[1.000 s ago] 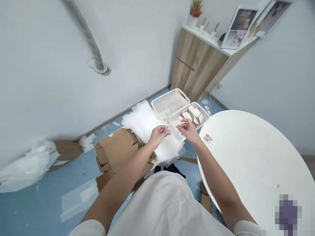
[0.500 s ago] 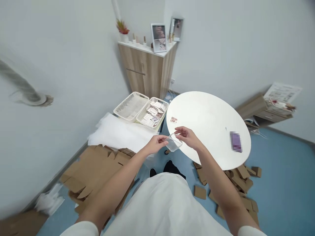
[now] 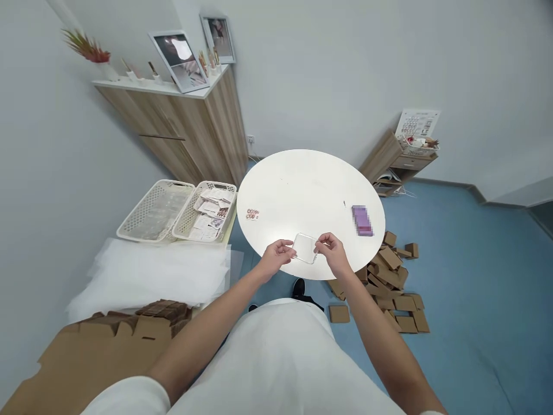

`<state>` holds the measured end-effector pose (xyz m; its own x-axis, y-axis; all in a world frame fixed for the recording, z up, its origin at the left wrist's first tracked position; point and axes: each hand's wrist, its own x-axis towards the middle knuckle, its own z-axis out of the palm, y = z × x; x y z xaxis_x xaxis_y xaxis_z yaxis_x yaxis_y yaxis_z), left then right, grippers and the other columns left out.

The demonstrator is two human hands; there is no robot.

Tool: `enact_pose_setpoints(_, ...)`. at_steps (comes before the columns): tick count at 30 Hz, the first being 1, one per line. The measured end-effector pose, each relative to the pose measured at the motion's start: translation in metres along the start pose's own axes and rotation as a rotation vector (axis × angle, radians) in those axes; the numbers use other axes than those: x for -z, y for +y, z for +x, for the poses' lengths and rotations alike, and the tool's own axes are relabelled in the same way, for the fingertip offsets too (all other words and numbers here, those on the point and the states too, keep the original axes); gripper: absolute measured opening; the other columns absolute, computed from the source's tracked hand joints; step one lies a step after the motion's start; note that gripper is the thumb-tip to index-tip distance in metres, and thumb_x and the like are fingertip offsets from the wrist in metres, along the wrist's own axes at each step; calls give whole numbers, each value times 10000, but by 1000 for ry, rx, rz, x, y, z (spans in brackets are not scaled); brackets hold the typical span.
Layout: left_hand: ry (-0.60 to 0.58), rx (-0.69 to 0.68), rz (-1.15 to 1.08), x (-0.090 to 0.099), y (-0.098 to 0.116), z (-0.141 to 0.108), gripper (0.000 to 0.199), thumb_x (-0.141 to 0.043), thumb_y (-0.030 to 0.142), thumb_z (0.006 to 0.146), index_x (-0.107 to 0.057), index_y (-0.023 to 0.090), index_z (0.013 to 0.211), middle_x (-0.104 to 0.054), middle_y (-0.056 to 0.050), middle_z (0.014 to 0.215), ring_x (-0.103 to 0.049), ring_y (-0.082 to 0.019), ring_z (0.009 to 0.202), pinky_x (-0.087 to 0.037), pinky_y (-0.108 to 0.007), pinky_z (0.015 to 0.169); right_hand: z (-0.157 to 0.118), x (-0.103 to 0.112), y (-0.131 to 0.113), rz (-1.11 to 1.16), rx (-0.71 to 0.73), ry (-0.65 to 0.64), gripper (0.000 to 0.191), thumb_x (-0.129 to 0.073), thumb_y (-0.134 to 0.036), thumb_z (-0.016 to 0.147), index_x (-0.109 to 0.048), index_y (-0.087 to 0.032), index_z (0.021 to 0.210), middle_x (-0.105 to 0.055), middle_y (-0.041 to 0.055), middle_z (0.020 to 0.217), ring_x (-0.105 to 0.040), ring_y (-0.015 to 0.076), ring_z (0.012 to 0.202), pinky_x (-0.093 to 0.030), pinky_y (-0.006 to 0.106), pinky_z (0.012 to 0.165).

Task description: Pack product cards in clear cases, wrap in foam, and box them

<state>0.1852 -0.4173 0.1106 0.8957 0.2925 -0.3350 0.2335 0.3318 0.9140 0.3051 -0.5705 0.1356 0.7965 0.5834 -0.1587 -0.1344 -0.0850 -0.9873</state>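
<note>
A clear, flat, rectangular plastic box (image 3: 306, 248) is held between my two hands above the near edge of the round white table (image 3: 302, 178). My left hand (image 3: 277, 257) pinches its left edge between thumb and fingers. On the opposite edge, my right hand (image 3: 332, 252) grips it the same way. Whether anything lies inside the box cannot be made out. Beyond my left hand, a small sheet of reddish-brown oval pieces (image 3: 252, 214) lies on the table. A blurred purple item (image 3: 362, 221) rests on the table's right side.
Left of the table stand a white basket of clear packets (image 3: 144, 202) and a white basket of printed packets (image 3: 182, 230). Nearer lie white foam sheets (image 3: 151, 274) and flattened cardboard (image 3: 112, 357). Small brown boxes (image 3: 406, 304) litter the blue floor. A wooden cabinet (image 3: 220, 124) fills the corner.
My view has swung to the right, toward the table. The clear box has come over the table's near edge and lies flatter, with both hands still on it.
</note>
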Motion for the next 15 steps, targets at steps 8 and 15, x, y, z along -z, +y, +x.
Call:
enact_pose_setpoints(8,149,28,-188,-50,1,51,412,-677,383,667,-530,163,982,-639,-91,925,-619,-197,866,-443,-372,792,28,55,23,155,-149,-66,244,-669,-324,612,-469,-198,671,-519,-42,657,-605,146,646,-435,292,650)
enact_pose_setpoints(15,237,89,-166,-74,-14,72,375,-698,377,647,-587,166,935,-628,-59,863,-603,-152,807,-463,-347,775,48,87,41,215,-225,-42,257,-672,-354,628,-470,-197,642,-529,-28,679,-620,165,712,-452,293,674)
